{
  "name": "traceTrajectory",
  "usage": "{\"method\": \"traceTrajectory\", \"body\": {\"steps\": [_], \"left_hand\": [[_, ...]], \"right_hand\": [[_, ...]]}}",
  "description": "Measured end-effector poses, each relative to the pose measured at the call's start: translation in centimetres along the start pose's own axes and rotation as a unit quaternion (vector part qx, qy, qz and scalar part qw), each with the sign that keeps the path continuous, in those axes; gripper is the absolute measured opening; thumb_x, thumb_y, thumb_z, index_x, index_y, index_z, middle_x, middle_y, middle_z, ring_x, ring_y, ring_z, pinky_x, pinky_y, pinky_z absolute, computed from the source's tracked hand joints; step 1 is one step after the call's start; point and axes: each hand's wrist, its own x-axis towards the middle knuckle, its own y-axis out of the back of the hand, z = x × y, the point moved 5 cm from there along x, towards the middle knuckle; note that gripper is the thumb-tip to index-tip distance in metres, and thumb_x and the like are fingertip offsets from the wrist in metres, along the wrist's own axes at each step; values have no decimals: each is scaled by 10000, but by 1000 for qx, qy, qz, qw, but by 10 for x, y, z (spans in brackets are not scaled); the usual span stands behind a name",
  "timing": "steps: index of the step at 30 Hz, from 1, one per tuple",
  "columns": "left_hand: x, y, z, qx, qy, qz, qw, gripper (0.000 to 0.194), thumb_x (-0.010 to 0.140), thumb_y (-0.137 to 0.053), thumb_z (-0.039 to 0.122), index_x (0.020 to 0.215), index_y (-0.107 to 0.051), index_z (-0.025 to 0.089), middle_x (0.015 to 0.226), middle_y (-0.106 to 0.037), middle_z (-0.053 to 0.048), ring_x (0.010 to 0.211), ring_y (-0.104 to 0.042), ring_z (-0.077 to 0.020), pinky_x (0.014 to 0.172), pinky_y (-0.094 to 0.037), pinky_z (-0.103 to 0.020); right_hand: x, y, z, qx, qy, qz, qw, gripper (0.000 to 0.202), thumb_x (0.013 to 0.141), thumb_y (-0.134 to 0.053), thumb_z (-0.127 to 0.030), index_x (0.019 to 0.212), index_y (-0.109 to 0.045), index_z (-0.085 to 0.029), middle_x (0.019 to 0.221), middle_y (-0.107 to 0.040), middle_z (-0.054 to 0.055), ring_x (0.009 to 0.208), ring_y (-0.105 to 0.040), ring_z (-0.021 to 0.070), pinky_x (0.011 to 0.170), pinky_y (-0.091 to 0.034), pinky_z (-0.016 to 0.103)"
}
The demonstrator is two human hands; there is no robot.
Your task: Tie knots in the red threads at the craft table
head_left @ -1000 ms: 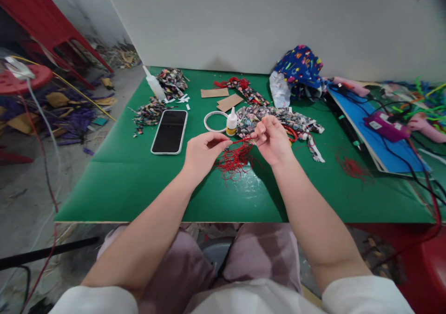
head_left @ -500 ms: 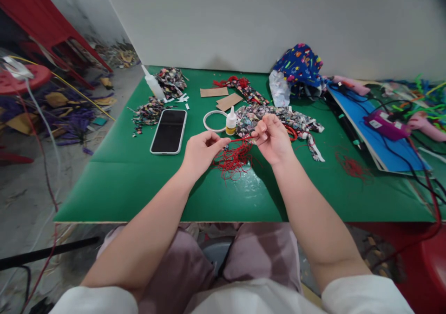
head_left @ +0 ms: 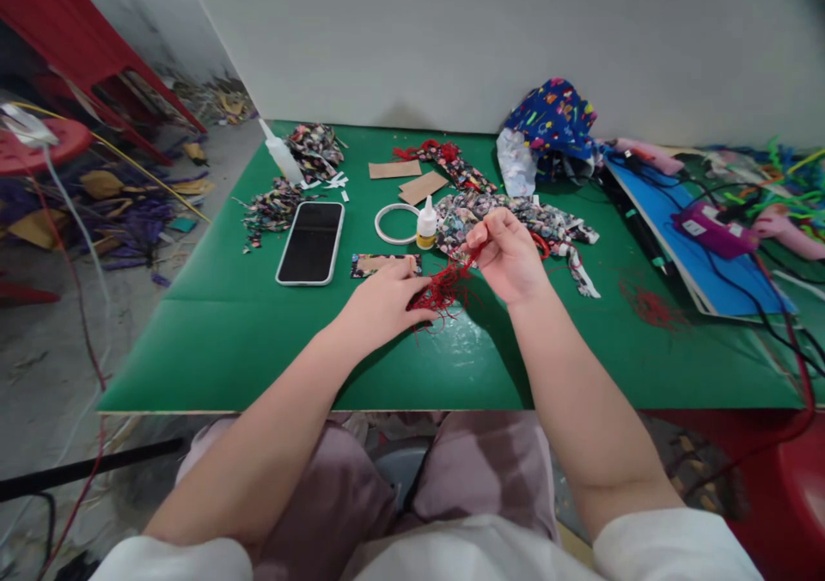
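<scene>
Red threads [head_left: 444,289] lie in a loose tangle on the green table, in front of a small glue bottle [head_left: 426,225]. My left hand [head_left: 390,302] rests low at the tangle's left side, thumb and fingers apart and touching the threads. Pinched in the fingertips of my right hand [head_left: 506,250] is a red strand, raised a little above the table and running down to the tangle. A flat patterned strip with a tan card on it [head_left: 385,265] lies just beyond my left hand, which partly covers it.
A phone [head_left: 310,243] lies to the left, a white ring [head_left: 394,223] beyond the strip. Bundles of patterned fabric [head_left: 477,216], tan cards [head_left: 394,169] and a tall squeeze bottle [head_left: 282,155] stand farther back. At right are a blue folder [head_left: 715,254], cables and a purple device [head_left: 715,230].
My left hand has let go of the stretched red strand and moved down to the tangle, its fingers spreading. The patterned strip now shows. My right hand stays nearly in place.
</scene>
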Motion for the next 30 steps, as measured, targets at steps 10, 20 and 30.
{"method": "traceTrajectory", "body": {"steps": [10, 20, 30], "left_hand": [[5, -6, -8, -2, 41, -26, 999, 218, 876, -461, 265, 889, -659, 176, 960, -651, -69, 927, -598, -233, 821, -462, -360], [3, 17, -9, -149, 101, 104, 978, 190, 846, -484, 245, 945, -635, 182, 947, -689, -39, 850, -619, -179, 797, -459, -311], [-1, 21, -10, -328, 112, 152, 926, 372, 846, -468, 224, 1213, -525, 204, 825, -622, -12, 724, -567, -120, 726, -459, -258]], "right_hand": [[-2, -4, 0, 15, -18, -32, 999, 347, 687, -716, -373, 632, -416, -206, 577, -506, -80, 553, -498, 53, 605, -470, 207], [-4, -5, 1, -68, -35, -20, 997, 349, 689, -699, -398, 646, -405, -214, 584, -564, -73, 501, -497, 59, 560, -445, 221], [-10, -18, 23, -186, -97, -150, 966, 225, 736, -654, -275, 658, -472, -169, 953, -677, 29, 467, -517, 36, 514, -427, 220]]}}
